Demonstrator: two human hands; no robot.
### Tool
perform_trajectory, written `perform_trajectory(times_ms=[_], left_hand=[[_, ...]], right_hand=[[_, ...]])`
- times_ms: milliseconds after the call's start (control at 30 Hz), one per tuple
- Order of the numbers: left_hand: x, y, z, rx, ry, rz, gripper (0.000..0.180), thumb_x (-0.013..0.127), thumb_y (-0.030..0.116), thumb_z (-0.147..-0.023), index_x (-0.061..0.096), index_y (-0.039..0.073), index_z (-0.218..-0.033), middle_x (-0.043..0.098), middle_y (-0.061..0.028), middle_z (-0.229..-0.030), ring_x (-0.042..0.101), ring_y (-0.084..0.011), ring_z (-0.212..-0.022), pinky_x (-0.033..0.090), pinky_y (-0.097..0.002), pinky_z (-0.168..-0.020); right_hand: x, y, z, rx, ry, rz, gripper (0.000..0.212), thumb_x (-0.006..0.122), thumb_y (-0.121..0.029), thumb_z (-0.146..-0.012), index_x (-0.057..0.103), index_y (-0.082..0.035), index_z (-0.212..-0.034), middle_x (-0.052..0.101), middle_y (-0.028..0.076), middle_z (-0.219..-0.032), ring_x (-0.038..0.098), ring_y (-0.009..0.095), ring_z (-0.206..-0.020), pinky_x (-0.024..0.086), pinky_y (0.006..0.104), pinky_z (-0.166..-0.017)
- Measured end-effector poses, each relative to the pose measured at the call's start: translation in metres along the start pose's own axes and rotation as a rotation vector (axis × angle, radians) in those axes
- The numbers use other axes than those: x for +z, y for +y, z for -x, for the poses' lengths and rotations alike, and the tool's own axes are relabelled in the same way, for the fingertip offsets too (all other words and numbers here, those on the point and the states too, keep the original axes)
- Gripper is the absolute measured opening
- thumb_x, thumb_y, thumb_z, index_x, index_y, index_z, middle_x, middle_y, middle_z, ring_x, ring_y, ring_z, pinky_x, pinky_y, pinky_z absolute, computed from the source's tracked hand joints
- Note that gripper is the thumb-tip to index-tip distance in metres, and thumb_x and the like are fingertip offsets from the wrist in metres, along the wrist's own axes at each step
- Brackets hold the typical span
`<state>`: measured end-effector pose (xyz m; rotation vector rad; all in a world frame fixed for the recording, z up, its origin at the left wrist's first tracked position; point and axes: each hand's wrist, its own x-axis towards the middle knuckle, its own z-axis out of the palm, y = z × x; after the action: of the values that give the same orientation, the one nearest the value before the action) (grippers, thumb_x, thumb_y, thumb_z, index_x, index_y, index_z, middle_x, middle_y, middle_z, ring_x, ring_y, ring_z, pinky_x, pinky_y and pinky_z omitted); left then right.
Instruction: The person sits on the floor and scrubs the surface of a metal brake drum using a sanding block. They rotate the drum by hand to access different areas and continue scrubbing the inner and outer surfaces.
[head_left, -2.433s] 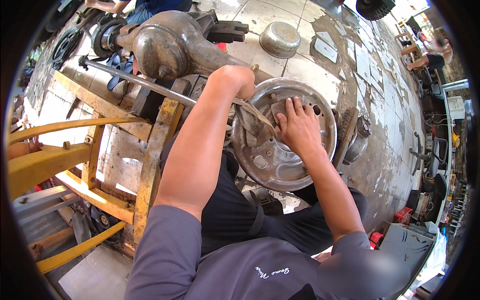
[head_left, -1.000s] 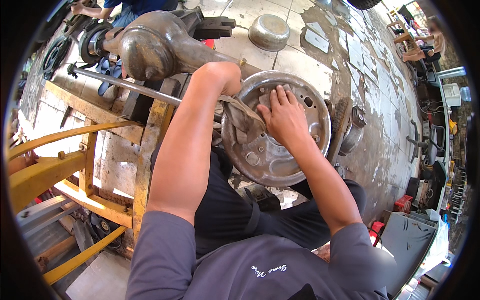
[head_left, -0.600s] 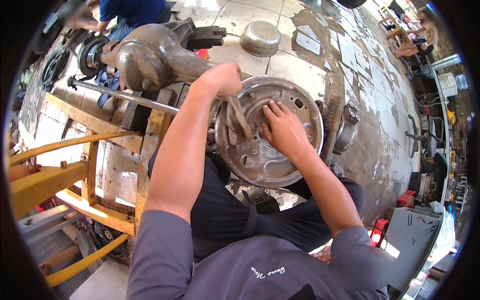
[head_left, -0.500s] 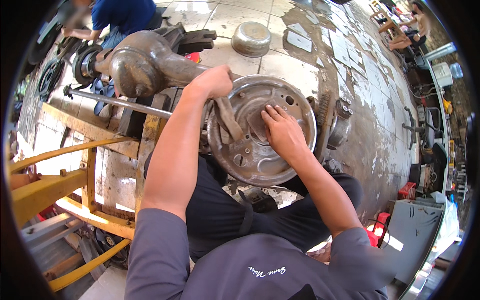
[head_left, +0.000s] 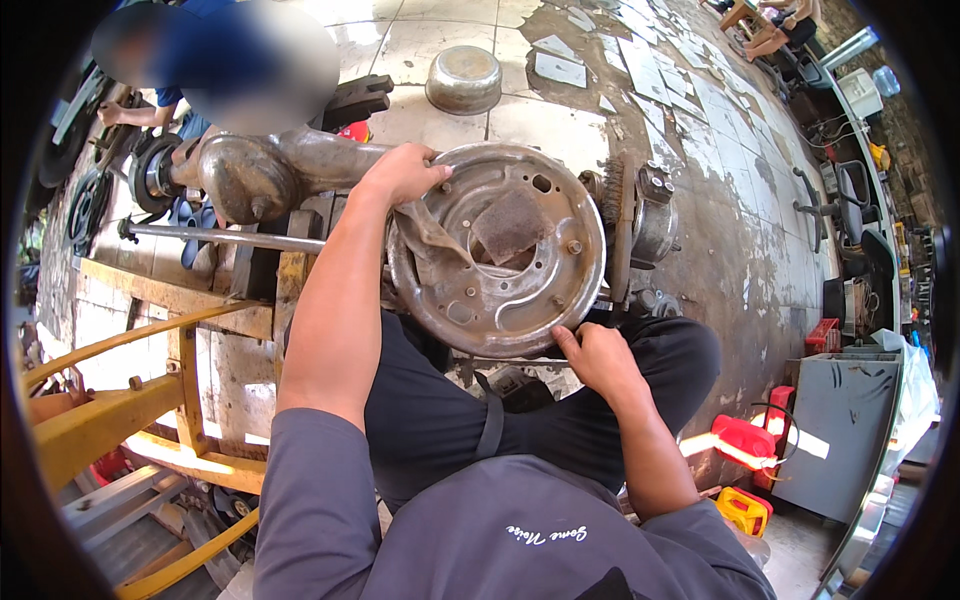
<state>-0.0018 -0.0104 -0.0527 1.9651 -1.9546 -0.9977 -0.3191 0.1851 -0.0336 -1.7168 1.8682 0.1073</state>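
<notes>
A round, worn metal brake backing plate [head_left: 575, 290] sits tilted above my lap, with holes and studs across its face. My left hand [head_left: 408, 173] grips its upper left rim. At the lower right rim my right hand [head_left: 598, 355] holds on, thumb over the edge and other fingers partly hidden beneath. A brown, roughly square piece that looks like sandpaper [head_left: 512, 226] lies over the plate's central hole. Below my left hand, a crumpled grey-brown rag [head_left: 432, 236] is draped across the plate's left side.
Beyond my left arm lies an axle housing [head_left: 255, 175], with a long metal rod [head_left: 230, 237] nearer me. A yellow frame [head_left: 185, 390] stands left. A wire brush [head_left: 620, 215] is right of the plate. A metal basin [head_left: 465, 82] rests on the floor ahead; another person crouches far left.
My right hand has left the brown piece at the plate's middle and now holds the lower right rim. The brown piece lies uncovered. My left hand stays at the upper left rim.
</notes>
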Motion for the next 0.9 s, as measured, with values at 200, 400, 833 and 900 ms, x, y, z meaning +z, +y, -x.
perform_trajectory(times_ms=[200,400,833,900], left_hand=[[0.006,-0.009,-0.004,0.008,0.004,0.034,0.055,0.068,0.042,-0.093,0.066,0.000,-0.130,0.068,-0.0232,-0.126,0.064,-0.0363,-0.120,0.048,-0.0431,-0.103],[0.003,-0.022,-0.009,0.036,-0.062,0.075,0.064,0.069,0.040,-0.096,0.057,-0.004,-0.140,0.065,-0.0249,-0.132,0.063,-0.0329,-0.123,0.047,-0.0409,-0.103],[0.002,-0.011,-0.001,0.023,-0.005,-0.074,0.063,0.064,0.045,-0.097,0.058,-0.002,-0.138,0.064,-0.0245,-0.134,0.060,-0.0369,-0.126,0.046,-0.0434,-0.106],[0.002,-0.012,-0.003,0.011,-0.027,-0.070,0.063,0.063,0.046,-0.097,0.058,-0.001,-0.139,0.063,-0.0241,-0.134,0.059,-0.0365,-0.127,0.046,-0.0435,-0.107]], right_hand=[[0.016,0.015,0.000,0.298,-0.302,-1.039,0.054,0.058,-0.041,-0.104,0.059,0.010,-0.122,0.070,0.023,-0.110,0.074,0.027,-0.077,0.057,0.0344,-0.058],[0.031,0.013,-0.002,0.242,-0.159,-1.187,0.042,0.065,-0.027,-0.102,0.057,0.009,-0.122,0.065,0.019,-0.115,0.073,0.024,-0.082,0.054,0.0287,-0.050],[-0.040,-0.003,-0.022,0.004,-0.266,-0.067,0.049,0.060,-0.039,-0.101,0.070,0.010,-0.100,0.073,0.023,-0.083,0.074,0.031,-0.072,0.059,0.0412,-0.066],[-0.050,-0.011,-0.025,-0.063,-0.064,0.082,0.054,0.060,-0.042,-0.099,0.071,0.011,-0.097,0.071,0.029,-0.080,0.072,0.042,-0.078,0.056,0.0481,-0.082]])
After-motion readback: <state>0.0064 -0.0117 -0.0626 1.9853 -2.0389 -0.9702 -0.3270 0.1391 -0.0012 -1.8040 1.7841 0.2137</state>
